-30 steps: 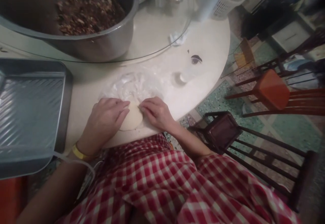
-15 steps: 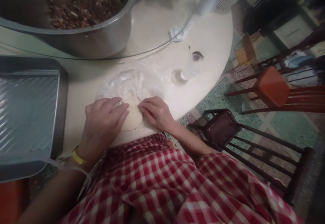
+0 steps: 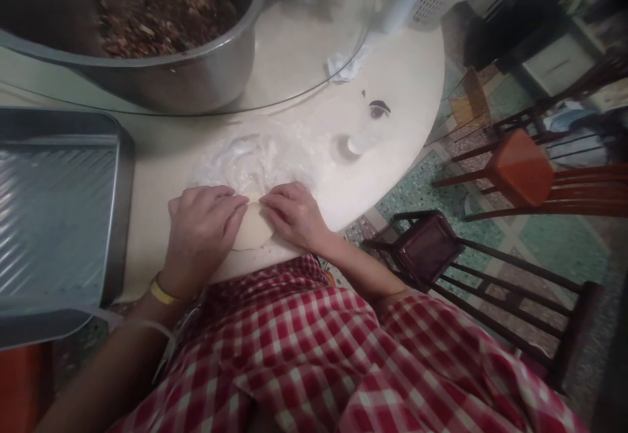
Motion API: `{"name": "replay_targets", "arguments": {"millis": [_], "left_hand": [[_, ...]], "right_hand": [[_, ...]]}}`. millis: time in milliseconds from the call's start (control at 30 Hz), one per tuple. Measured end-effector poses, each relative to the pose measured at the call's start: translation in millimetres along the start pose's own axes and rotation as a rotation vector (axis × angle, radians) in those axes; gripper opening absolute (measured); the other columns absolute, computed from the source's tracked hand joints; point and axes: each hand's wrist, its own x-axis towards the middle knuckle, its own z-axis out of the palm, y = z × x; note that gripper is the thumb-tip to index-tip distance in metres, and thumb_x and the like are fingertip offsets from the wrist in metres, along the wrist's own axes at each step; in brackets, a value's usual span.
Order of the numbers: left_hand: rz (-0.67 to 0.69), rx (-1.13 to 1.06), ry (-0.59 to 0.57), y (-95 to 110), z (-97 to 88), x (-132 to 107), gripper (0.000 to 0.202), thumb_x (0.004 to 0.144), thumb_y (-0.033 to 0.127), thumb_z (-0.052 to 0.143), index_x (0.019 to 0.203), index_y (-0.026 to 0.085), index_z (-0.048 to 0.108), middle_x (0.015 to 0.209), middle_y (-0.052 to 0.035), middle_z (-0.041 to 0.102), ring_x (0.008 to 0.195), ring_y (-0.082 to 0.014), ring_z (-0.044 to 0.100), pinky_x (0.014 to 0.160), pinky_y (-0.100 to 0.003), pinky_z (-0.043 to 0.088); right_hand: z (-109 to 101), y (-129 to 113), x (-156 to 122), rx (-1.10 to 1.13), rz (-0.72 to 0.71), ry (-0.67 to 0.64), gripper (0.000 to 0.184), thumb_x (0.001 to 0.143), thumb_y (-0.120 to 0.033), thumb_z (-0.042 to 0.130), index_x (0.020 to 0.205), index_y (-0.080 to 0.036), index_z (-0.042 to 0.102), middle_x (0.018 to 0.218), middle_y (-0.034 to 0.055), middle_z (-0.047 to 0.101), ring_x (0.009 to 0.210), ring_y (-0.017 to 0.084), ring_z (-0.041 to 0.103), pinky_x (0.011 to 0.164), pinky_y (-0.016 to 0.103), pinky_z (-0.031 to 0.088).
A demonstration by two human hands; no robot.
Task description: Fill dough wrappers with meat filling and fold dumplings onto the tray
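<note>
A flat, pale piece of dough [image 3: 252, 229] lies at the table's near edge, between my hands. My left hand [image 3: 205, 220] is on its left side, fingers bent and closed on the far left rim. From the right, my right hand [image 3: 293, 214] pinches the far rim, its thumb and fingertips close to the left fingertips. Just beyond the dough spreads a crumpled clear plastic sheet [image 3: 250, 155]. My fingers cover the dough's far edge.
A large metal pot [image 3: 216, 80] with a dark chopped mixture [image 3: 161, 14] stands on a glass turntable. On the left is a metal baking tray [image 3: 125, 158]. A small whitish object [image 3: 356, 145] sits to the right. Chairs [image 3: 426, 246] stand beyond the table [image 3: 412, 93].
My right hand has moved a little left and away from me, onto the dough's far edge. My fingertips are closer together, and the far rim is more covered.
</note>
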Motion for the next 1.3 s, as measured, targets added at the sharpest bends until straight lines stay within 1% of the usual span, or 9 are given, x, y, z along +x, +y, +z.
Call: {"name": "replay_targets", "arguments": {"millis": [100,267,400,467,667,833,933,1167,1300], "left_hand": [[0.037,0.06,0.006,-1,0.4,-1,0.019,0.098,0.026,0.056,0.107,0.024,0.073,0.111,-0.0108,0.073,0.104,-0.0306,0.062,0.084,-0.047,0.042],[0.063,0.135,-0.045,2,-3.2,-4,0.021,0.099,0.028,0.056,0.109,0.028,0.074,0.118,-0.0102,0.072,0.105,-0.0325,0.062,0.083,-0.048,0.039],[0.105,0.193,-0.058,5,-5.4,-4,0.021,0.099,0.029,0.056,0.113,0.03,0.071,0.122,-0.0086,0.072,0.105,-0.0309,0.062,0.082,-0.047,0.039],[0.115,0.204,-0.059,6,-5.5,-4,0.021,0.099,0.03,0.056,0.113,0.029,0.071,0.122,-0.0089,0.072,0.104,-0.0306,0.062,0.082,-0.047,0.039],[0.082,0.156,-0.056,7,-3.5,-3,0.019,0.098,0.029,0.057,0.11,0.026,0.071,0.124,-0.0108,0.071,0.106,-0.032,0.062,0.084,-0.048,0.043],[0.097,0.159,-0.014,6,-1.9,-4,0.016,0.097,0.027,0.058,0.1,0.023,0.073,0.118,-0.0113,0.073,0.103,-0.0316,0.063,0.08,-0.046,0.044],[0.098,0.141,-0.018,4,-1.3,-6,0.016,0.097,0.026,0.058,0.1,0.022,0.073,0.118,-0.0122,0.072,0.103,-0.0316,0.063,0.081,-0.047,0.045],[0.105,0.149,-0.009,4,-0.3,-2,0.016,0.098,0.026,0.056,0.103,0.024,0.071,0.119,-0.0113,0.071,0.107,-0.0306,0.062,0.084,-0.047,0.047],[0.077,0.123,-0.025,5,0.9,4,0.016,0.099,0.029,0.055,0.101,0.025,0.071,0.116,-0.0094,0.071,0.104,-0.0293,0.061,0.083,-0.045,0.045]], "right_hand": [[1,1,1,0.005,0.002,-0.002,0.027,0.101,-0.027,0.052,0.106,-0.015,0.076,0.101,0.0099,0.072,0.093,0.021,0.059,0.087,0.038,0.049],[-1,0,2,0.01,0.034,-0.041,0.026,0.101,-0.027,0.053,0.106,-0.017,0.076,0.104,0.0094,0.072,0.095,0.022,0.059,0.089,0.039,0.048],[-1,0,2,0.013,0.015,-0.018,0.028,0.102,-0.027,0.052,0.107,-0.016,0.076,0.102,0.0095,0.072,0.095,0.021,0.06,0.089,0.038,0.048],[-1,0,2,0.017,0.01,-0.019,0.028,0.102,-0.027,0.052,0.108,-0.015,0.076,0.102,0.0095,0.072,0.095,0.021,0.06,0.089,0.038,0.048],[0,1,1,0.046,0.037,-0.045,0.027,0.102,-0.029,0.052,0.109,-0.016,0.075,0.105,0.0101,0.071,0.097,0.021,0.059,0.091,0.04,0.047],[1,2,0,0.031,0.019,-0.013,0.025,0.101,-0.027,0.053,0.109,-0.017,0.075,0.104,0.0085,0.071,0.096,0.021,0.059,0.089,0.038,0.048],[0,2,0,0.027,-0.006,-0.001,0.026,0.101,-0.027,0.053,0.108,-0.017,0.075,0.102,0.0085,0.071,0.094,0.02,0.059,0.088,0.037,0.048],[0,1,1,0.038,0.01,-0.028,0.026,0.102,-0.029,0.053,0.107,-0.018,0.076,0.102,0.0083,0.07,0.094,0.02,0.058,0.089,0.038,0.047],[0,2,1,0.035,-0.002,-0.026,0.025,0.102,-0.028,0.053,0.107,-0.018,0.076,0.102,0.0082,0.071,0.094,0.02,0.058,0.088,0.037,0.047]]}}
